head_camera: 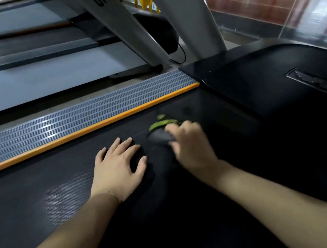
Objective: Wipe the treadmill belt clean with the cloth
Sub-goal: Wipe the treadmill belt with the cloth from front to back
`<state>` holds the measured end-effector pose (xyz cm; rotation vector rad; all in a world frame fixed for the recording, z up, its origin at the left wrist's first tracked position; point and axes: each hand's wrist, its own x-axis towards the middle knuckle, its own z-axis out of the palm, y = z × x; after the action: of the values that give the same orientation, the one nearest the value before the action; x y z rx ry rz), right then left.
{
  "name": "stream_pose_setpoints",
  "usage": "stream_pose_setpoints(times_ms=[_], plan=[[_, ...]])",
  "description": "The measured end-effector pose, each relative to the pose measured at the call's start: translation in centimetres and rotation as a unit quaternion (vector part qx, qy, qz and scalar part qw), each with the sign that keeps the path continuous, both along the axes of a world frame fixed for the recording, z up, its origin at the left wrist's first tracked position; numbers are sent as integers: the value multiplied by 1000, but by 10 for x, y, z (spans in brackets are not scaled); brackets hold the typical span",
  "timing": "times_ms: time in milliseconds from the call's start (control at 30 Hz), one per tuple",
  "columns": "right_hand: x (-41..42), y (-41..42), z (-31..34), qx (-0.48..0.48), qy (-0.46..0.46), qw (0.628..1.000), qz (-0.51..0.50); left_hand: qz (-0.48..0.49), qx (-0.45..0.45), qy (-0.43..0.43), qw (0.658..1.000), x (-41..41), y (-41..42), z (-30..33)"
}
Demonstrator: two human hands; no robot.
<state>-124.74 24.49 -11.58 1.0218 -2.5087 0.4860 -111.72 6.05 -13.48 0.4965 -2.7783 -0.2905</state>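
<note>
Left hand (120, 168) lying open and flat mid-belt (40, 200), blurred right hand (189, 141) seemingly gripping grey-green cloth (162, 130) near the belt's front edge

Cloth (160, 132) and hands on belt (62, 198)

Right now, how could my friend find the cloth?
Start on the black treadmill belt, near the glossy black motor cover. The cloth lies bunched under the right hand. It is blurred, but it is the only grey and green thing there.
</note>
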Motion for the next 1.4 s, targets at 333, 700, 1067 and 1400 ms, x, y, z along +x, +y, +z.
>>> stream_pose_setpoints(times_ms=[333, 700, 1067, 1400], plan=[[-112, 85, 18, 13, -6, 981, -193, -2, 6, -3, 1000, -1, -2, 0], [-37, 31, 0, 9, 11, 999, 32, -13, 2, 0, 1000, 5, -1, 1], [5, 24, 5, 13, -9, 1000, -8, -14, 8, 1, 1000, 7, 1, 1], [-101, 101, 12, 22, 13, 981, -190, -17, 4, -1, 1000, 8, 3, 0]])
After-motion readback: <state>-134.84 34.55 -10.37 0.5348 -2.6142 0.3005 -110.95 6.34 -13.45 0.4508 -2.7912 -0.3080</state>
